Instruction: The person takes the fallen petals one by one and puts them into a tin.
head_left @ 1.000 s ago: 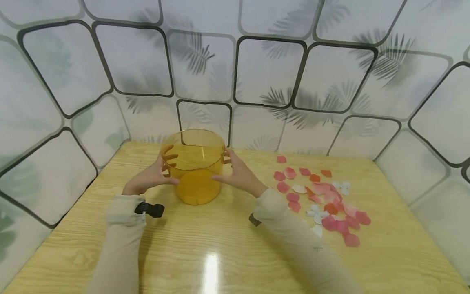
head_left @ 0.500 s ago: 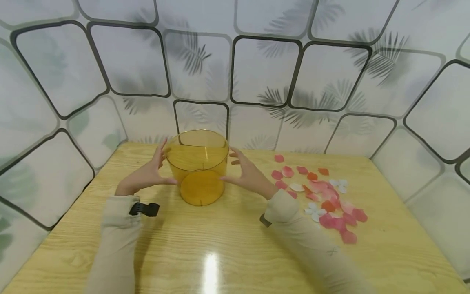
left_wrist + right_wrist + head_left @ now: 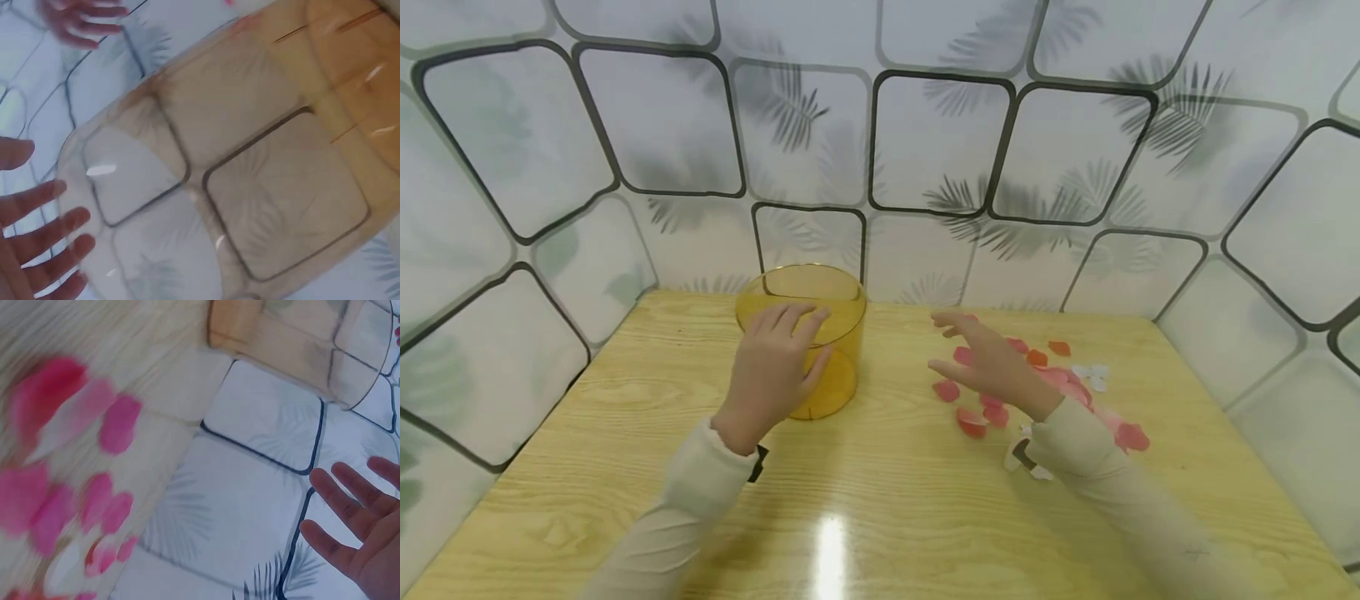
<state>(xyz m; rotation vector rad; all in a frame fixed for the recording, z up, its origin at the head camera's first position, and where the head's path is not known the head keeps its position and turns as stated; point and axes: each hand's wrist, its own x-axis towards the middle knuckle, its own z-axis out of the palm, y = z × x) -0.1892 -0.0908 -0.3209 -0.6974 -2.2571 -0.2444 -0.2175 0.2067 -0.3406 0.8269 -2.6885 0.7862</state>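
Note:
A transparent amber vase (image 3: 838, 367), wide and round with an open top, stands on the table toward the back left. In front of it, overlapping its near side in the head view, is my left hand (image 3: 775, 362) with fingers spread and nothing held. The left wrist view shows those fingers (image 3: 47, 237) beside the vase's clear wall (image 3: 250, 175). My right hand (image 3: 996, 367) is apart from the vase, over the left part of the scattered petals (image 3: 1063, 383), its fingers loosely extended. Pink petals (image 3: 97, 500) lie to one side of that hand in the right wrist view.
The wooden table (image 3: 880, 517) runs back to a patterned wall covering (image 3: 940, 150) with dark-lined shapes and leaf prints. White blossoms (image 3: 1093, 375) and orange petals (image 3: 1037, 358) are mixed among the pink ones. Dark straps circle both wrists.
Both hands have come off the vase's sides. The left has swung round to the vase's front, and the right has moved rightward over the petals. The vase was shifted slightly right, then stayed put.

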